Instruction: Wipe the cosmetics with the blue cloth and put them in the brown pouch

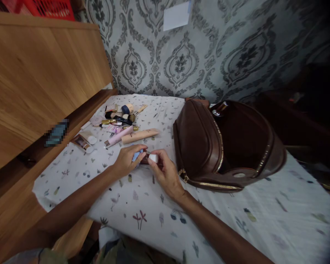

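My left hand (pixel 126 159) is closed around a small light-blue item (pixel 136 154), partly covered by the fingers. Close beside it, my right hand (pixel 167 178) pinches a small white cap-like piece (pixel 153 158). Something dark brown (pixel 144 160) shows between the hands; I cannot tell whether these pieces are joined. Just beyond my hands lie a peach tube (pixel 140 135) and a pink tube (pixel 118 136). To the right of my right hand sits a brown leather bag (pixel 196 139), unzipped, with a shiny small item (pixel 220 109) at its far inner edge.
Several cosmetics, among them a blue-lidded jar (pixel 127 108), a makeup brush (pixel 141 109) and a brown-and-white tube (pixel 82 143), lie at the back left of the patterned cloth (pixel 159 220). A wooden cabinet (pixel 44 62) borders the left; a papered wall (pixel 178 58) stands behind.
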The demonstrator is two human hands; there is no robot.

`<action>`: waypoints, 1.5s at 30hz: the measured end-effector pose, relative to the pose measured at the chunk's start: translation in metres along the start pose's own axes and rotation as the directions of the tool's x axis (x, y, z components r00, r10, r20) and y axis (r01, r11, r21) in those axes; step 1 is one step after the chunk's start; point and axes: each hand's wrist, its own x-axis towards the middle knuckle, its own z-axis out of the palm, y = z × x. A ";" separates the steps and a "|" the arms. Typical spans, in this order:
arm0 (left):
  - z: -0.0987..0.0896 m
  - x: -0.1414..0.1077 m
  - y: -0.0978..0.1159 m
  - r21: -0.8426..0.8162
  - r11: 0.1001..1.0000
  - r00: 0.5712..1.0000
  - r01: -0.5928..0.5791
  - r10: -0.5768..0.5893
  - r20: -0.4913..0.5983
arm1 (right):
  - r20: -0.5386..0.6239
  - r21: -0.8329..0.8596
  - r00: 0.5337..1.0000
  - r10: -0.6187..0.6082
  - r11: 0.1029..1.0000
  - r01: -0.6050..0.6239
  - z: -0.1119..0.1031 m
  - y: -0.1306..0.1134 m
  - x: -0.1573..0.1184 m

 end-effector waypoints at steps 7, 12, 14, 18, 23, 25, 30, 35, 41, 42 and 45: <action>-0.017 -0.020 -0.001 0.013 0.998 0.992 -0.066 0.064 0.106 | -0.003 0.104 0.992 0.123 0.987 -0.122 0.000 0.001 0.004; -0.031 -0.028 0.006 -0.026 0.997 0.987 0.071 -0.067 0.149 | 0.022 0.210 0.982 0.186 0.960 -0.187 0.000 0.000 0.006; -0.031 -0.021 0.013 -0.046 0.978 0.973 0.203 -0.196 0.123 | 0.016 0.192 0.989 0.150 0.970 -0.150 0.001 -0.001 0.005; -0.017 -0.004 0.029 -0.089 0.968 0.966 0.236 -0.223 0.128 | 0.054 0.145 0.998 0.032 0.989 -0.039 0.000 -0.002 0.002; -0.010 -0.016 0.023 -0.062 0.979 0.964 0.196 -0.181 0.193 | 0.090 0.122 0.996 0.000 0.992 -0.011 -0.002 -0.003 0.000; -0.014 -0.026 0.016 -0.103 0.971 0.962 0.214 -0.192 0.192 | 0.113 0.117 0.993 0.025 0.992 -0.039 -0.002 -0.003 0.000; -0.019 -0.038 0.010 -0.208 0.952 0.966 0.224 -0.188 0.179 | 0.091 0.137 0.992 0.090 0.985 -0.102 0.000 -0.002 0.001; -0.015 -0.023 0.008 -0.357 0.817 0.888 0.452 -0.449 0.097 | 0.158 0.268 0.981 0.110 0.952 -0.150 0.001 -0.002 0.004; -0.027 0.001 0.011 -0.387 0.778 0.869 0.494 -0.448 0.208 | 0.172 0.249 0.985 -0.002 0.968 -0.041 -0.003 -0.004 0.005; -0.029 0.003 0.016 -0.366 0.808 0.886 0.461 -0.393 0.247 | 0.170 0.243 0.985 -0.014 0.970 -0.028 -0.003 -0.004 0.005; -0.034 0.001 0.028 -0.292 0.890 0.898 0.350 -0.231 0.374 | 0.175 0.222 0.984 -0.030 0.975 -0.010 -0.005 -0.002 0.005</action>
